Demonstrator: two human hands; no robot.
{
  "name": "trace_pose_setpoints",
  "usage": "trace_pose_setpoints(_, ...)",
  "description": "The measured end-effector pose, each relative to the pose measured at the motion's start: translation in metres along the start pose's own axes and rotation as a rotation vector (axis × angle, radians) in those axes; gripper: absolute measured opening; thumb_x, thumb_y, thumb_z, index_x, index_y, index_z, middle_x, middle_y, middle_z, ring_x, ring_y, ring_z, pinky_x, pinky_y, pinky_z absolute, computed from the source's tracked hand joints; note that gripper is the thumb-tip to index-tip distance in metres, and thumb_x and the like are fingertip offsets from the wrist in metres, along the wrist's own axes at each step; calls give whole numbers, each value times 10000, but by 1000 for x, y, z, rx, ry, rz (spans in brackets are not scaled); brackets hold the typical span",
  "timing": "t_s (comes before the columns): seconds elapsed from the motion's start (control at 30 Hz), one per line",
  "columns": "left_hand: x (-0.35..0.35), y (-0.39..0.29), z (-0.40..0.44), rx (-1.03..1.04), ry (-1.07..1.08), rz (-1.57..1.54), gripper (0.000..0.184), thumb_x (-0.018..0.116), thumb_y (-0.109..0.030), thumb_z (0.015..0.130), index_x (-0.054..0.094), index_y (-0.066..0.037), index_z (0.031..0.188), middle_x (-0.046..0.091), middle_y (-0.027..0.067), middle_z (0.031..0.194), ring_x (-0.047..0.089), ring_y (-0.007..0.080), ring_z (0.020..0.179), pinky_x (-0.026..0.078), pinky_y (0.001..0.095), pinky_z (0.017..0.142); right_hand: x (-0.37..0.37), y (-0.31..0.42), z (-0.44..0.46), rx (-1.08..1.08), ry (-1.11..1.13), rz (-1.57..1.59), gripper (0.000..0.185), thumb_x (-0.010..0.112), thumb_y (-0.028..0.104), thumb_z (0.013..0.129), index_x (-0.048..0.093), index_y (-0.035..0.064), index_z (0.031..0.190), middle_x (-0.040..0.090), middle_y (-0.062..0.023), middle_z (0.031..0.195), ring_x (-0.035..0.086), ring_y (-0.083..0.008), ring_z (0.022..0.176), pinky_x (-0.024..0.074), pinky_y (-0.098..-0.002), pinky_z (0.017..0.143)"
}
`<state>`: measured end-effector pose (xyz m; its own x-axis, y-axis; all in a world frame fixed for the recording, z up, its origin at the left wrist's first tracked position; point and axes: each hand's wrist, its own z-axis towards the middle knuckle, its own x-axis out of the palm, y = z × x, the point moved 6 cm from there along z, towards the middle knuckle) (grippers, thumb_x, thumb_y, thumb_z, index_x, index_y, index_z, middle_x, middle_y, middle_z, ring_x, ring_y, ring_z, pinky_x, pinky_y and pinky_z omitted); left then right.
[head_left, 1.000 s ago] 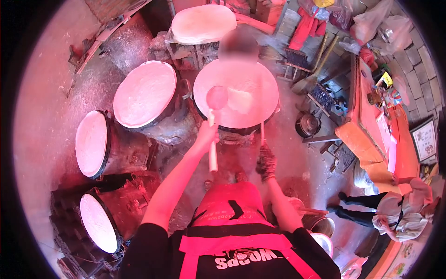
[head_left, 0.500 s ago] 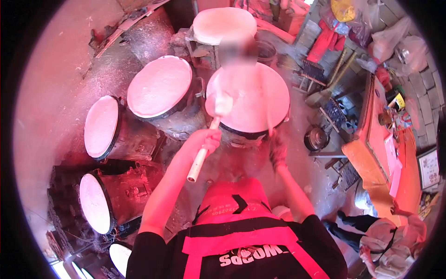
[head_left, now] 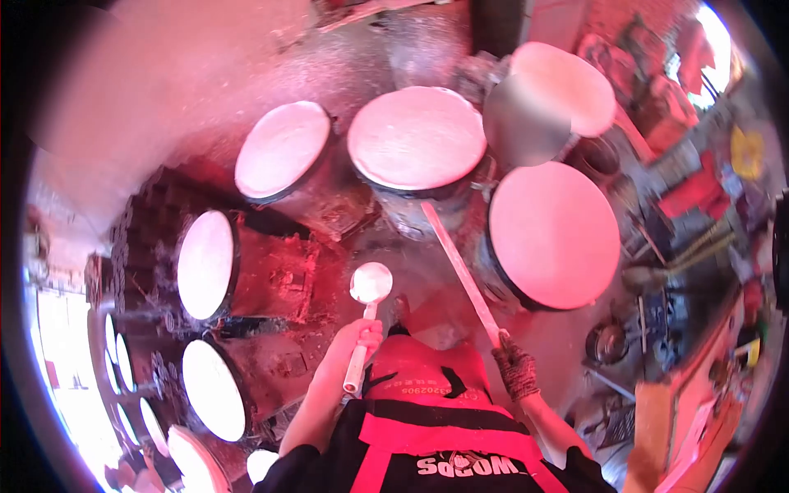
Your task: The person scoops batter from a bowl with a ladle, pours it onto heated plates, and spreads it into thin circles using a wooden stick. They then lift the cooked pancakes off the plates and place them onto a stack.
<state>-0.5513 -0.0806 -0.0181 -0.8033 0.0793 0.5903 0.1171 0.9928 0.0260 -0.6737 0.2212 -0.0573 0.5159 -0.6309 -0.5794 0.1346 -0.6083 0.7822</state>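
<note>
My left hand (head_left: 358, 341) is closed around the pale handle of a ladle (head_left: 371, 283). The ladle's round bowl is coated white and points away from me, over the floor. A dark knitted glove covers my right hand (head_left: 515, 367), which grips one end of a long, flat stick (head_left: 460, 271). That stick slants up and left, its far tip in front of the middle griddle (head_left: 417, 137). Right of the stick is another round griddle (head_left: 555, 236), covered with a smooth pale layer. Both griddles sit on drum-shaped stoves.
More pale-topped round griddles stand in an arc to my left, among them one at the far left (head_left: 207, 264) and one nearer (head_left: 214, 390). Another pale disc (head_left: 567, 86) lies behind the right griddle. A pot (head_left: 606, 342) and an orange-edged table (head_left: 649, 435) are on the right.
My view has swung left, so the griddles appear further right. The ladle and the stick have come away from over the right griddle and are now closer to my body.
</note>
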Motion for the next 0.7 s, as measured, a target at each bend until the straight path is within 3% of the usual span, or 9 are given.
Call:
trace_pose_setpoints(0.07, -7, -22, -15, 60, -5, -96, 78, 450, -31, 844, 397, 12, 881, 415, 30, 684, 366, 49, 469, 297, 153, 351, 13, 44, 50, -298, -137, -82, 457, 548, 298, 835, 476, 50, 1212, 560, -217, 1055, 565, -356, 926, 457, -402, 760)
trace_pose_setpoints(0.13, -18, -50, -25, 132, 13, -146, 77, 465, -38, 846, 400, -4, 872, 426, 30, 685, 367, 49, 470, 292, 158, 349, 41, 84, 116, -411, -99, -142, 401, 559, 285, 815, 515, 72, 1153, 593, -222, 946, 579, -375, 843, 461, -425, 710)
trace_pose_setpoints(0.2, -37, -89, -27, 248, 15, -126, 77, 469, -41, 848, 401, -13, 870, 427, 28, 683, 366, 48, 470, 290, 161, 350, 81, 139, 186, -350, 91, -233, 302, 556, 212, 781, 551, 61, 1043, 590, -213, 904, 571, -383, 818, 459, -436, 702)
trace_pose_setpoints(0.27, -37, -128, -40, 348, -5, -118, 71, 473, -41, 849, 411, -19, 875, 427, 26, 681, 356, 51, 463, 276, 163, 352, 130, 197, 252, -446, 126, -354, 213, 543, 149, 750, 563, 55, 941, 587, -194, 854, 571, -374, 798, 459, -440, 686)
trace_pose_setpoints(0.33, -44, -174, -47, 426, -18, -68, 67, 472, -47, 853, 415, -23, 877, 425, 24, 678, 349, 51, 458, 268, 166, 353, 181, 263, 312, -559, 72, -484, 218, 567, 243, 758, 589, 79, 901, 588, -180, 757, 589, -352, 734, 461, -430, 624)
trace_pose_setpoints(0.4, -45, -216, -57, 497, -43, -50, 68, 470, -57, 857, 422, -24, 893, 424, 23, 674, 342, 53, 454, 263, 168, 358, 227, 297, 366, -584, 104, -592, 293, 567, 283, 755, 567, 88, 974, 593, -173, 844, 595, -316, 758, 461, -421, 636)
trace_pose_setpoints(0.5, -54, -273, -73, 568, -58, -56, 111, 463, -74, 862, 433, -13, 950, 419, 18, 668, 333, 55, 452, 259, 170, 366, 270, 352, 413, -450, 203, -663, 561, 574, 355, 754, 425, 119, 1241, 581, -165, 954, 596, -304, 811, 467, -415, 655)
trace_pose_setpoints(0.57, -65, -302, -76, 613, -62, -108, 157, 460, -74, 863, 432, 1, 998, 413, 14, 671, 333, 53, 457, 257, 168, 365, 295, 387, 420, -638, 165, -646, 760, 606, 419, 729, 276, 126, 1347, 572, -168, 964, 603, -299, 807, 471, -420, 654)
trace_pose_setpoints(0.7, -77, -336, -85, 684, -53, -217, 169, 447, -74, 867, 436, 6, 1016, 411, 14, 686, 336, 55, 466, 267, 165, 368, 374, 450, 408, -685, 410, -738, 835, 623, 465, 703, 276, 42, 1333, 562, -190, 977, 610, -291, 780, 485, -412, 615)
